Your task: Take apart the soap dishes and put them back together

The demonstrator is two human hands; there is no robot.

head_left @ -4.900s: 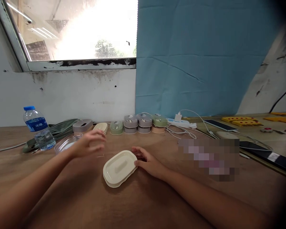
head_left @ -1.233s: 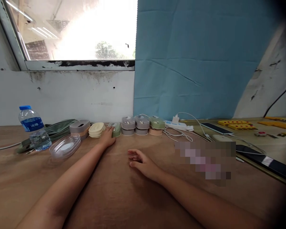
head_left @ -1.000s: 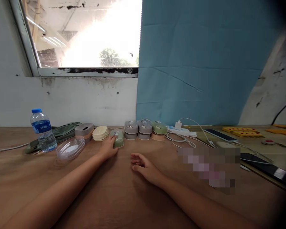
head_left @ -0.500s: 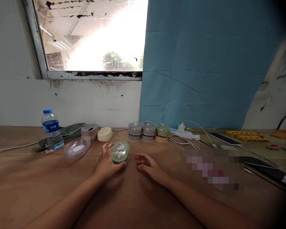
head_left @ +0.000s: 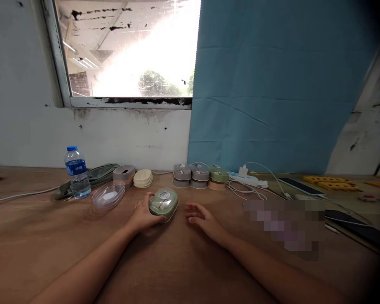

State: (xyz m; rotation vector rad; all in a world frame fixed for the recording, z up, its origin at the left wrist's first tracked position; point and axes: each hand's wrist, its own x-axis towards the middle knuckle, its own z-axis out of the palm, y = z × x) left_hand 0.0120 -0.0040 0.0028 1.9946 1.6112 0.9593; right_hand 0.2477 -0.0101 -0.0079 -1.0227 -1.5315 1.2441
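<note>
My left hand (head_left: 144, 215) is wrapped around the left side of a green oval box (head_left: 164, 204) with a clear lid, thumb at the front and fingers behind. The box looks slightly tilted; whether it still rests on the table I cannot tell. A round white sticker shows on its lid. A short gap to the right of the box, my right hand (head_left: 205, 221) hovers with fingers apart and holds nothing. Behind them stand stacked lidded boxes, two grey (head_left: 181, 175) (head_left: 199, 175) and one green over tan (head_left: 218, 176).
On the left are a water bottle (head_left: 77, 173), clear lids (head_left: 108, 195), a grey-pink box (head_left: 124, 175), a cream stack (head_left: 143, 179) and a green pouch (head_left: 101, 175). To the right lie a power strip (head_left: 248, 180), cables, a phone (head_left: 300, 186) and yellow parts (head_left: 332, 183).
My left hand has tightened its hold on the green box and tipped it slightly. My right hand stays open at much the same distance. The view has shifted a little.
</note>
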